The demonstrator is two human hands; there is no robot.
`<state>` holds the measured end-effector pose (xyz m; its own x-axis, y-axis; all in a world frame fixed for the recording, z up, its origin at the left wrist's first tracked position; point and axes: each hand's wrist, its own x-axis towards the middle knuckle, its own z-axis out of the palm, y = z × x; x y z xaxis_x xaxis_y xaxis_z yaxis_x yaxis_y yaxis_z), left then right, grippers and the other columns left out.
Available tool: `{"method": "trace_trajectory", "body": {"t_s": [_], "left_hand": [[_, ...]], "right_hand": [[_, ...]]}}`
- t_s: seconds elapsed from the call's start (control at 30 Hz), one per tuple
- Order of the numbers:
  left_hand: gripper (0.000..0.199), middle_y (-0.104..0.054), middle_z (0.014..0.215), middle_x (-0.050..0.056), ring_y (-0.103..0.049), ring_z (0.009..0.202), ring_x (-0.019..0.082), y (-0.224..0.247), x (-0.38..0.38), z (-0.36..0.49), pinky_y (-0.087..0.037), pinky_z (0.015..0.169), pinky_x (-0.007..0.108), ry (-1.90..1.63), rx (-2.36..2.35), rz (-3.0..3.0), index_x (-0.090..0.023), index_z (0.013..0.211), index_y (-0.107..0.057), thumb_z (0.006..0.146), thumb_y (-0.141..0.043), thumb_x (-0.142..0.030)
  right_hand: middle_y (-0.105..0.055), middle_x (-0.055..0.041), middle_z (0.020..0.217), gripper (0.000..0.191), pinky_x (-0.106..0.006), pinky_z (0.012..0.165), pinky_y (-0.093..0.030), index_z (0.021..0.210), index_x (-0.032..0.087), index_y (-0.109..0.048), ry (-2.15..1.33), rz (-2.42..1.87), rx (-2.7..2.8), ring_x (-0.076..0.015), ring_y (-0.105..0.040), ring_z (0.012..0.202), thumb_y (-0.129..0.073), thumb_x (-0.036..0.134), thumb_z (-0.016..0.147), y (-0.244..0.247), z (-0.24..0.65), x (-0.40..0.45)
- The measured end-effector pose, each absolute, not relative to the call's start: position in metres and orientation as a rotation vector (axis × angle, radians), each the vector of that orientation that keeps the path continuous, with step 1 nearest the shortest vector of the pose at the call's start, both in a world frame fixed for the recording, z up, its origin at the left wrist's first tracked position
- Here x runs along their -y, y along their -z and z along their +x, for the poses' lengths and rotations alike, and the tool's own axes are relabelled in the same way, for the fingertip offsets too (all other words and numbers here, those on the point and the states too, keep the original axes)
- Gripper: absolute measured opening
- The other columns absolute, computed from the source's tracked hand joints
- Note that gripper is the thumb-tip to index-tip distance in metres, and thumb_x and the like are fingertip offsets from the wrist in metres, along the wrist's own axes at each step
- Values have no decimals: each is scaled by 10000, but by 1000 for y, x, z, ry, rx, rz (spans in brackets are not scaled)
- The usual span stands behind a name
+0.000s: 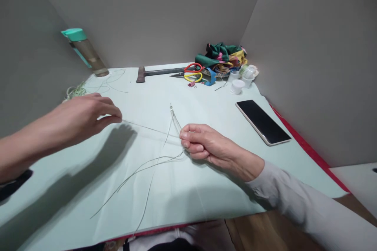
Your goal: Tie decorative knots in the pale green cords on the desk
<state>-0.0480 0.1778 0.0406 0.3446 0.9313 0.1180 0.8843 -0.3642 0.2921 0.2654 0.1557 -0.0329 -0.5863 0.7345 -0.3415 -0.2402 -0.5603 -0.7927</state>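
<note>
- Left hand [96, 113]: thumb and fingertips pinched shut on one end of a thin, pale-green cord [149, 128], which ran nearly straight across to the right hand [202, 141].
- Right hand: thumb and forefinger closed on the thin cords, other fingers curled in.
- Just beyond the right grip, slightly to its left: a small upright metal pin [171, 106], with a narrow bundle of pale cords [176, 120] running from it into that grip.
- Loose green cord ends [134, 173] trailed from below the right grip, toward the wearer and leftward; a thin white strand [146, 204] crossed them.
- Right of the right grip: a flat black-screened phone [263, 122].
- Beyond both grips: a dark-headed hammer-like tool [141, 75] and scissors with red and yellow handles [193, 77].
- Beyond the left grip: a brownish translucent bottle with a turquoise lid [90, 57].
</note>
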Motion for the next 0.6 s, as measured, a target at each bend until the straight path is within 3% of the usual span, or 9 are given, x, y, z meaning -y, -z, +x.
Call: {"method": "trace_trajectory", "body": {"t_s": [0.1, 0.2, 0.37, 0.53, 0.6], "left_hand": [[294, -812, 1056, 128, -659, 1017, 327, -24, -181, -32, -464, 934, 463, -401, -1527, 2466, -212, 897, -792, 928, -523, -328], [343, -780, 1196, 143, -679, 1086, 317, -5, -177, -3, -500, 952, 454, -450, -1358, 2382, -207, 1078, -755, 979, -471, -373], [320, -774, 1041, 79, -712, 948, 260, 17, -171, 33, -553, 835, 400, -475, -1130, 2039, -229, 1112, -649, 1059, -492, -502], [257, -726, 884, 56, -670, 761, 194, 24, -175, 41, -542, 677, 322, -511, -976, 1725, -195, 1068, -632, 1022, -598, -446], [236, -713, 868, 48, -651, 771, 184, 25, -177, 40, -519, 683, 308, -567, -973, 1665, -191, 1014, -672, 993, -679, -427]], "right_hand": [[-547, 53, 687, 190, -141, 408, -145, 771, 155, -571, -2172, -906, 948, -2, -284, 472, -732, 153, 872, 34, 261, -155], [-561, 46, 702, 201, -143, 413, -143, 784, 154, -575, -2176, -899, 932, 2, -280, 475, -757, 183, 863, 34, 258, -153], [-567, 52, 720, 242, -140, 422, -139, 800, 160, -568, -2175, -857, 903, 7, -272, 479, -802, 210, 838, 35, 256, -152], [-564, 56, 744, 270, -136, 419, -135, 811, 155, -564, -2192, -799, 865, 12, -262, 487, -817, 234, 863, 37, 255, -152], [-573, 54, 757, 252, -133, 418, -149, 823, 149, -573, -2203, -783, 853, 14, -278, 489, -811, 212, 874, 37, 255, -151]]}}
